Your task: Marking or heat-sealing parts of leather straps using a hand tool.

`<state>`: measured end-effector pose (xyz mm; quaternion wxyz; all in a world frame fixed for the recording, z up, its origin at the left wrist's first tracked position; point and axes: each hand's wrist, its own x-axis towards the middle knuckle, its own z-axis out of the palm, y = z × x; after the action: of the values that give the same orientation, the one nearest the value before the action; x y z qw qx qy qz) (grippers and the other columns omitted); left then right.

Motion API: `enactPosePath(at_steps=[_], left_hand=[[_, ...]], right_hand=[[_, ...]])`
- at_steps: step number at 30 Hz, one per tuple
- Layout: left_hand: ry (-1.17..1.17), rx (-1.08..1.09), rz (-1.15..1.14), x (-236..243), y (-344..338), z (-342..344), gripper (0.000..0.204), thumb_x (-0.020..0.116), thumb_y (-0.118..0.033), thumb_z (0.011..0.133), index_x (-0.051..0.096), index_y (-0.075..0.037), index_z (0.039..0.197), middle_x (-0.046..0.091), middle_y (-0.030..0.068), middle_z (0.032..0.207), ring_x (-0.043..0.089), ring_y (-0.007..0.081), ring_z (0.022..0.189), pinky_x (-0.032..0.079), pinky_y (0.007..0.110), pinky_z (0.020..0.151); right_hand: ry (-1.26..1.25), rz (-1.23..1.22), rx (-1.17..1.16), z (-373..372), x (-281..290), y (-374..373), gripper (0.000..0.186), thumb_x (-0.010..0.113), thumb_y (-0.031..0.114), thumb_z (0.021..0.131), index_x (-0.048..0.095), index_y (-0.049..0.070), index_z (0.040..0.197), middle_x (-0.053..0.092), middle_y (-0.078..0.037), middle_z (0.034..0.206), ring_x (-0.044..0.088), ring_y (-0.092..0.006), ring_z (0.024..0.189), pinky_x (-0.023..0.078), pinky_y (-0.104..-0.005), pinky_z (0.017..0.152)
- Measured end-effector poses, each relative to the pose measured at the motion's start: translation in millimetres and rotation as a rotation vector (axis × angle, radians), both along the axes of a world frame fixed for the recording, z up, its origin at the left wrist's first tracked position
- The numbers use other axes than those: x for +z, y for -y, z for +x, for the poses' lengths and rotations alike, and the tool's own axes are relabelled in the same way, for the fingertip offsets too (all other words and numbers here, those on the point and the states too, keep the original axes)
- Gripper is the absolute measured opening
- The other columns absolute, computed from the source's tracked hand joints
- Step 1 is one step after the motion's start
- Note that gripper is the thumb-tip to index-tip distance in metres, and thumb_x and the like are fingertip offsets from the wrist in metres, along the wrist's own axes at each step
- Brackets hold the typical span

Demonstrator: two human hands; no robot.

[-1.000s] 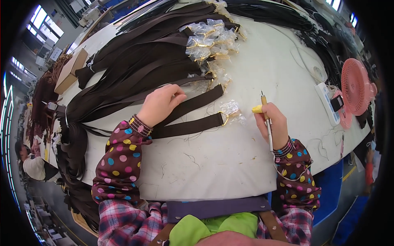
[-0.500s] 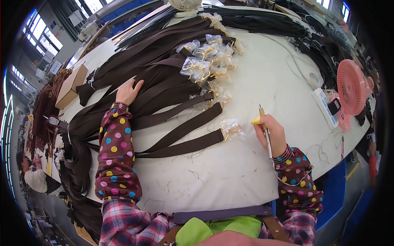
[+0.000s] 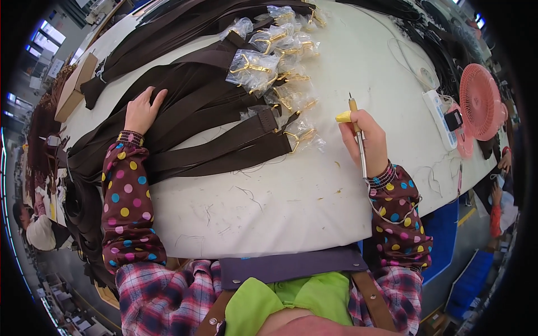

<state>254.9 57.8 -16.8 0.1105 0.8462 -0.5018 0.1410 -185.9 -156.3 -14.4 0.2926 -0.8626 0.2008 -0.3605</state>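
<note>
My left hand (image 3: 142, 110) lies on a fan of dark brown webbing straps (image 3: 185, 92), with its thumb and fingers apart. The straps' right ends carry gold metal hooks (image 3: 249, 68), many wrapped in clear plastic (image 3: 238, 27). At the near side, one strap end (image 3: 268, 148) with a wrapped hook overlaps its neighbours. My right hand (image 3: 367, 140) is closed around a pen-shaped corded tool (image 3: 360, 147) resembling a soldering iron. Its thin tip points away from me, above the white tabletop and apart from the straps. A yellow cover (image 3: 343, 116) sits on one digit of that hand.
A pink fan (image 3: 479, 102) and a white power strip (image 3: 440, 120) stand at the right, with loose cables behind. Black straps (image 3: 443, 61) lie at the far right. A cardboard box (image 3: 77, 88) is at the left. Thread scraps dot the white table (image 3: 291, 218).
The two nearest straps, spread apart before, now lie gathered against the pile. My left hand has shifted with the straps. My right hand still holds the tool, and the head view has tilted downward.
</note>
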Motion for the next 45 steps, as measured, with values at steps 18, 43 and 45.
enactPosePath(at_steps=[18, 43, 45], left_hand=[[-0.176, -0.15, -0.034, -3, -38, 4, 0.042, 0.053, -0.038, 0.092, 0.055, -0.004, 0.116, 0.061, 0.0163, 0.106, 0.055, 0.0327, 0.099, 0.039, 0.038, 0.088], [-0.106, -0.458, 0.048, 54, -8, -211, 0.056, 0.067, -0.026, 0.085, 0.047, -0.02, 0.136, 0.035, 0.013, 0.146, 0.035, 0.0376, 0.133, 0.027, 0.047, 0.108], [-0.169, -0.489, -0.004, 38, 15, -201, 0.053, 0.066, -0.026, 0.085, 0.047, -0.023, 0.135, 0.035, 0.0124, 0.146, 0.036, 0.0377, 0.132, 0.031, 0.048, 0.105]], right_hand=[[-0.038, 0.129, 0.022, -10, -13, -7, 0.013, 0.062, 0.002, 0.087, 0.053, 0.002, 0.097, 0.069, -0.011, 0.078, 0.066, -0.0184, 0.061, 0.051, -0.026, 0.056], [-0.009, 0.144, -0.006, -5, -12, -4, 0.016, 0.057, 0.002, 0.091, 0.055, 0.003, 0.106, 0.067, -0.007, 0.083, 0.062, -0.0114, 0.068, 0.049, -0.0228, 0.063], [-0.009, 0.14, -0.002, -5, -13, -5, 0.018, 0.058, 0.001, 0.089, 0.056, 0.005, 0.106, 0.067, -0.006, 0.081, 0.063, -0.0116, 0.067, 0.048, -0.0226, 0.06]])
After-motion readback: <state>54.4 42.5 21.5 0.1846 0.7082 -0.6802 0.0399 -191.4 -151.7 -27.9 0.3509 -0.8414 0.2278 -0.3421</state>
